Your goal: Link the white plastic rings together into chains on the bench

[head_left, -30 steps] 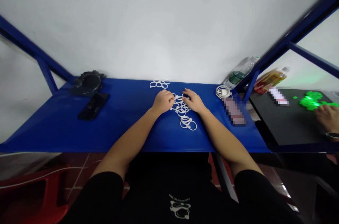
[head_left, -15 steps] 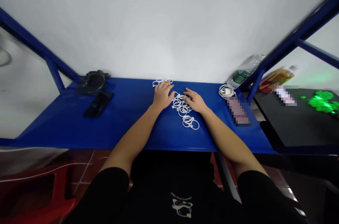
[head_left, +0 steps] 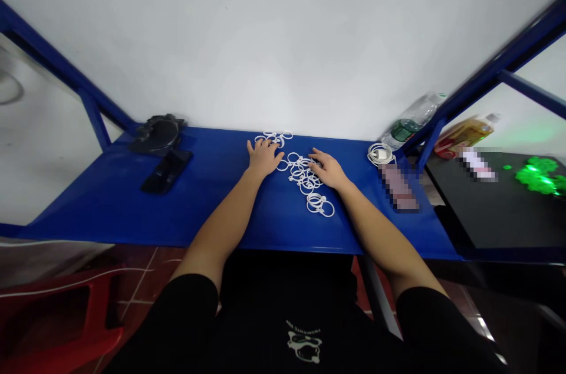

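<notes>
A loose heap of white plastic rings (head_left: 303, 176) lies in the middle of the blue table (head_left: 110, 203). A smaller cluster of joined white rings (head_left: 276, 137) sits at the back edge by the wall. My left hand (head_left: 263, 157) lies flat with fingers spread, its fingertips touching that back cluster. My right hand (head_left: 328, 169) rests on the right side of the heap, fingers stretched over the rings. A few linked rings (head_left: 321, 204) lie nearer to me, apart from both hands.
A black phone (head_left: 166, 171) and a dark lumpy object (head_left: 157, 132) lie at the left back. A coiled white cable (head_left: 380, 154), a plastic bottle (head_left: 409, 120) and a blurred flat item (head_left: 399, 185) sit at the right. Green pieces (head_left: 542, 174) lie on a neighbouring black table.
My left hand left the heap and reached back and left to the ring cluster by the wall, fingers opening flat. My right hand barely moved. The co-worker's hand at right is gone from view.
</notes>
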{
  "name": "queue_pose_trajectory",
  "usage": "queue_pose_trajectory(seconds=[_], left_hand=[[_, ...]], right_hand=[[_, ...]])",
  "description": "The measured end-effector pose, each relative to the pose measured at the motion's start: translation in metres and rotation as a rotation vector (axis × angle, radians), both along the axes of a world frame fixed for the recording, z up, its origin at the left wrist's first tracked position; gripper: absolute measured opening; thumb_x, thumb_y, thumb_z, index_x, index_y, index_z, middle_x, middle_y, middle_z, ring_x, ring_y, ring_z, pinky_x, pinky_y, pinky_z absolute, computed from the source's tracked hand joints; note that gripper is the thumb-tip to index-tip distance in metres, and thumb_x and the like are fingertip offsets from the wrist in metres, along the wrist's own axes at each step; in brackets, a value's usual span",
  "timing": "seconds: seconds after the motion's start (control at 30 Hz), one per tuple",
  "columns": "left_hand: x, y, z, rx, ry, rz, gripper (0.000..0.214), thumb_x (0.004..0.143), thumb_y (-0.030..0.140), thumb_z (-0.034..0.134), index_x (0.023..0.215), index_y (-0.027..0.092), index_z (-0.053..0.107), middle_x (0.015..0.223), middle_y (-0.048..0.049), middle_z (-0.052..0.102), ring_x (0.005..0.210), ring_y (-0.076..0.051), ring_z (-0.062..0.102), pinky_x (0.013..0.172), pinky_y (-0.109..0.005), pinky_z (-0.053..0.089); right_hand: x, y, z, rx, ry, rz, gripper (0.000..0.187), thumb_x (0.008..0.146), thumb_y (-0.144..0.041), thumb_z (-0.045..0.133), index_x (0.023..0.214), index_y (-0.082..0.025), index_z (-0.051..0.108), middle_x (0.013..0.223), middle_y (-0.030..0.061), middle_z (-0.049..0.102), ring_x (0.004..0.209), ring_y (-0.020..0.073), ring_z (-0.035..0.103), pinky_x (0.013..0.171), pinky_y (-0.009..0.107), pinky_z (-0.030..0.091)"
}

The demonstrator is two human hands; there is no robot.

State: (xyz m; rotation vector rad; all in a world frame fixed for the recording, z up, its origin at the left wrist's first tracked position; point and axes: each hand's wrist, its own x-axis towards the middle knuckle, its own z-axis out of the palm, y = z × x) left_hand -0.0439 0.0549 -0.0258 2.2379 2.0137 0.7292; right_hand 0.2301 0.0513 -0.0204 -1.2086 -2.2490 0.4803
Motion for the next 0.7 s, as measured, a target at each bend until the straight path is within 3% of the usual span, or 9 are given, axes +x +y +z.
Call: queue_pose_trajectory(seconds=[0.1,0.2,0.43,0.57,0.63,0.7], left_hand=[[-0.004,-0.001,-0.005,0.109,-0.041,-0.010,0.017,0.094,0.034,0.067,0.103,0.023,0.077,0.120,-0.0151,0.073,0.119,-0.038,0.058,0.118,-0.077,0.015],[-0.009,-0.004,-0.005,0.147,-0.047,0.005,0.015,0.092,0.035,0.070,0.091,0.021,0.075,0.107,-0.0158,0.072,0.106,-0.036,0.059,0.111,-0.071,0.027],[-0.015,-0.012,0.003,0.108,-0.018,0.095,0.023,0.098,0.038,0.062,0.091,0.021,0.074,0.099,-0.0150,0.070,0.098,-0.032,0.060,0.095,-0.052,0.039],[-0.014,-0.016,0.016,0.104,-0.063,0.135,0.022,0.101,0.033,0.056,0.096,0.020,0.073,0.110,-0.0162,0.069,0.103,-0.032,0.062,0.095,-0.050,0.039],[-0.010,-0.019,0.027,0.133,-0.159,0.096,0.020,0.102,0.032,0.056,0.097,0.020,0.072,0.117,-0.0157,0.069,0.107,-0.031,0.062,0.097,-0.048,0.042],[-0.001,-0.024,0.037,0.174,-0.317,-0.033,0.021,0.103,0.033,0.055,0.097,0.020,0.071,0.116,-0.0135,0.069,0.108,-0.028,0.064,0.097,-0.044,0.045]], right_hand=[[0.000,0.001,-0.001,0.005,0.000,0.002,0.044,0.100,-0.044,0.061,0.134,-0.019,0.072,0.153,0.0160,0.060,0.143,0.0329,0.057,0.121,0.053,0.044],[0.000,0.001,-0.001,0.008,0.007,0.005,0.043,0.100,-0.045,0.061,0.132,-0.020,0.073,0.151,0.0150,0.062,0.143,0.0329,0.057,0.121,0.054,0.044],[0.003,0.001,0.000,0.009,0.020,0.018,0.042,0.100,-0.044,0.060,0.130,-0.019,0.074,0.146,0.0162,0.066,0.143,0.0325,0.057,0.120,0.054,0.044],[0.003,0.000,0.004,0.032,0.015,0.016,0.043,0.101,-0.046,0.058,0.128,-0.016,0.074,0.143,0.0184,0.067,0.140,0.0341,0.059,0.118,0.056,0.045],[0.001,-0.006,0.011,0.087,0.028,0.011,0.042,0.101,-0.046,0.057,0.127,-0.017,0.074,0.142,0.0174,0.067,0.137,0.0346,0.060,0.117,0.057,0.046],[-0.002,-0.014,0.021,0.161,0.060,0.012,0.041,0.103,-0.047,0.055,0.129,-0.021,0.072,0.141,0.0146,0.068,0.134,0.0336,0.061,0.116,0.056,0.046]])
